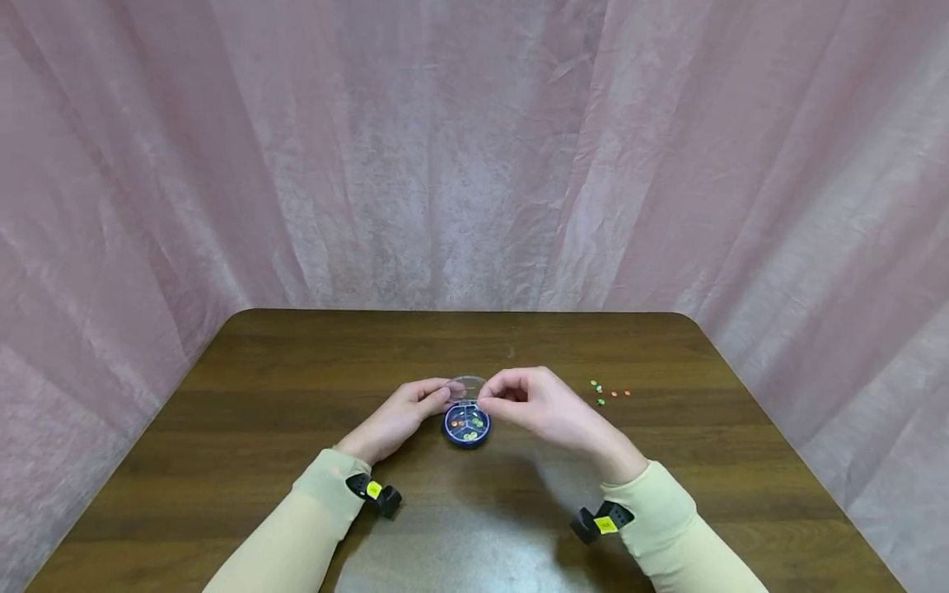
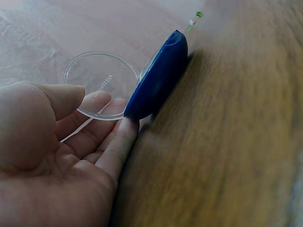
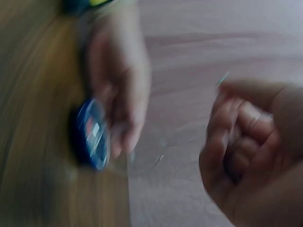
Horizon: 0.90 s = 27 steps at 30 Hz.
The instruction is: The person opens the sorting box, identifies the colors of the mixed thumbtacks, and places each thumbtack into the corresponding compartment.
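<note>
A round blue pill case lies on the table with its clear lid raised. Small orange and green-yellow pieces sit in its divided compartments. My left hand holds the lid at its left edge, thumb on one side and fingers on the other, and a fingertip touches the case's blue base in the left wrist view. Just right of the lid, my right hand pinches a small flat green disc, like a sequin, seen edge-on between thumb and fingertip. The right wrist view is blurred.
Several loose small discs, green, pale and orange, lie on the wooden table beyond the right hand. A pink curtain hangs behind the table's far edge. Each wrist wears a black strap-on camera.
</note>
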Motion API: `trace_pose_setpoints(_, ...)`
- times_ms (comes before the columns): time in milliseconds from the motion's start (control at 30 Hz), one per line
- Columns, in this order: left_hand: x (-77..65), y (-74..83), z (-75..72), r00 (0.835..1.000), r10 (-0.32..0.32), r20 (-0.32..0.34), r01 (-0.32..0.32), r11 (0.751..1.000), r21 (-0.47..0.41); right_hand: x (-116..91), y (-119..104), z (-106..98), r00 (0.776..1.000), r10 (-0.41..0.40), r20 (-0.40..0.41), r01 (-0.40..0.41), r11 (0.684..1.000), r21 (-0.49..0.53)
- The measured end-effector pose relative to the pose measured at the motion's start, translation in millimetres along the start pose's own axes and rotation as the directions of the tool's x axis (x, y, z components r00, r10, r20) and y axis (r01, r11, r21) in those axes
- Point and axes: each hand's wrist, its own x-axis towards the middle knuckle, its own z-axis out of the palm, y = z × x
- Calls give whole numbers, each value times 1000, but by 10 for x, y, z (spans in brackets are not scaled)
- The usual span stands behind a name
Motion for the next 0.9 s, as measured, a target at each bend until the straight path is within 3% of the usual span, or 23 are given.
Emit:
trace_pose_setpoints(33,3,5,-1,1000,-2,-1,2,1000,3,14,20,37,999,-16,-32,9,979,-202)
trace_pose_setpoints(67,6,9,-3,1000,-2,-1,2,1000,2,29,43,77,998,-39,-58,15,932,-362)
trace_pose_setpoints(133,16,16,-4,1000,-5,-6,5,1000,1,64,109,158,991,-101,-92,29,815,-579)
trace_pose_setpoints(233,29,19,3,1000,7,-9,-7,1000,2,106,225,272,978,-184,-95,55,673,-738)
trace_pose_setpoints(367,41,6,25,1000,20,-7,-20,1000,-19,137,351,404,969,-238,-60,85,555,-827)
trace_pose_setpoints(533,48,-7,38,1000,19,-4,-19,1000,-18,181,444,498,965,-258,-45,94,501,-860)
trace_pose_setpoints(900,42,14,26,1000,18,-3,-18,1000,-19,219,551,526,963,-268,-28,108,477,-872)
